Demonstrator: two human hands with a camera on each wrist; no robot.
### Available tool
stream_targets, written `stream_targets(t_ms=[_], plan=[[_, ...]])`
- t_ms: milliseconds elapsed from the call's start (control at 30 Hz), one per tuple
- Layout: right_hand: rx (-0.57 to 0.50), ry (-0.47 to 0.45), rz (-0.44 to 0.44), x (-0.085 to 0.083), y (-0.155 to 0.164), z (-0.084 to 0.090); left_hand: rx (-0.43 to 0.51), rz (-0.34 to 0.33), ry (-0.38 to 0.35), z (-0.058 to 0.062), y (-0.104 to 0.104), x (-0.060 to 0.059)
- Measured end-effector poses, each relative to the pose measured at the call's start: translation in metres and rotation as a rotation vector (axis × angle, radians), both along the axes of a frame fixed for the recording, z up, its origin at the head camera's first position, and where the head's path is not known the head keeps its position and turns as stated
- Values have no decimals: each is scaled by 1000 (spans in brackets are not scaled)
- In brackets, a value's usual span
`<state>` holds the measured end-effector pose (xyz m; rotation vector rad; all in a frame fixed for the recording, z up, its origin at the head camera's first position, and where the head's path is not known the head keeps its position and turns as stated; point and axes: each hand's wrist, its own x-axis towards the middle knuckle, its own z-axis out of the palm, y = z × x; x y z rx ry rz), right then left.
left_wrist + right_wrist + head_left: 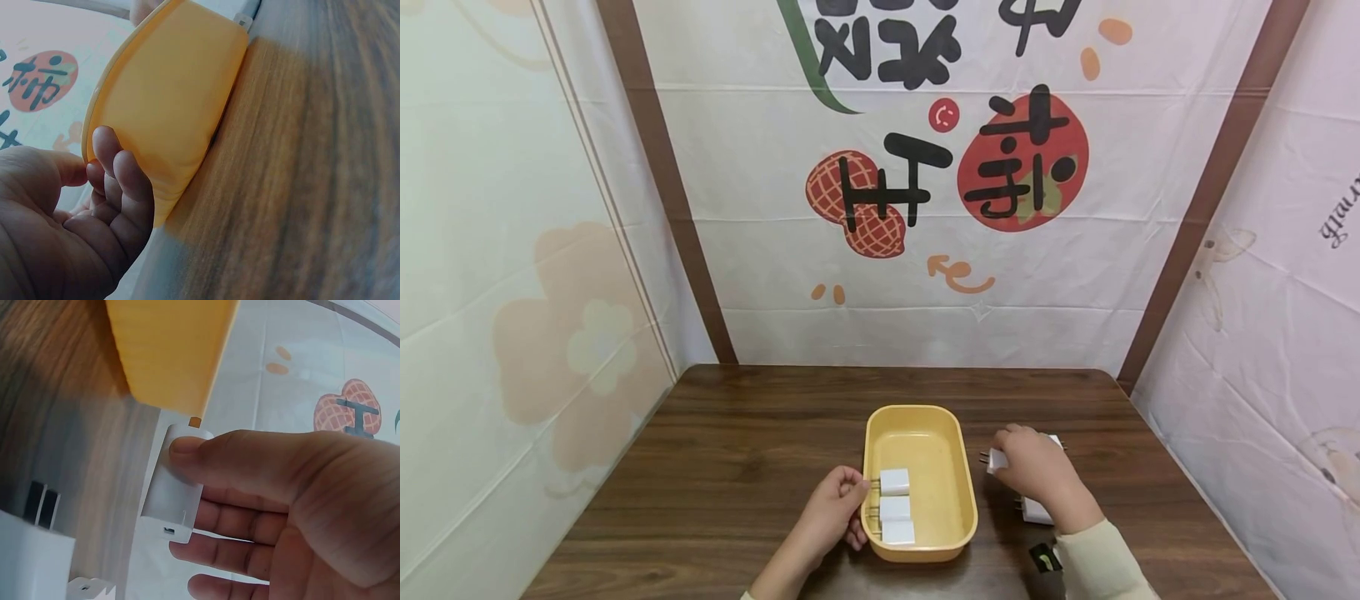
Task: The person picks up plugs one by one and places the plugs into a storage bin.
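Currently, the right hand (1033,467) pinches a white rectangular plastic charger plug (170,484) between thumb and fingers (206,519), just right of the yellow oval plastic tray (958,467) on the dark wooden surface (737,467). The left hand (831,508) rests at the tray's left rim, fingers (125,187) loosely curled and touching its outer wall. Three white plugs (895,507) lie in a row inside the tray. Another white plug (1037,510) lies beside the right wrist.
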<state>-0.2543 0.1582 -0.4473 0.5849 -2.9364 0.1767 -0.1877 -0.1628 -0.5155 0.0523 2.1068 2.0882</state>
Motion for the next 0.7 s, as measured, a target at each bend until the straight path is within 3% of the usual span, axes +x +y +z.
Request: stream_targets(t_ms=[700], plan=[[-37, 104, 121, -2, -29, 17, -5, -3, 9, 0, 0, -1]])
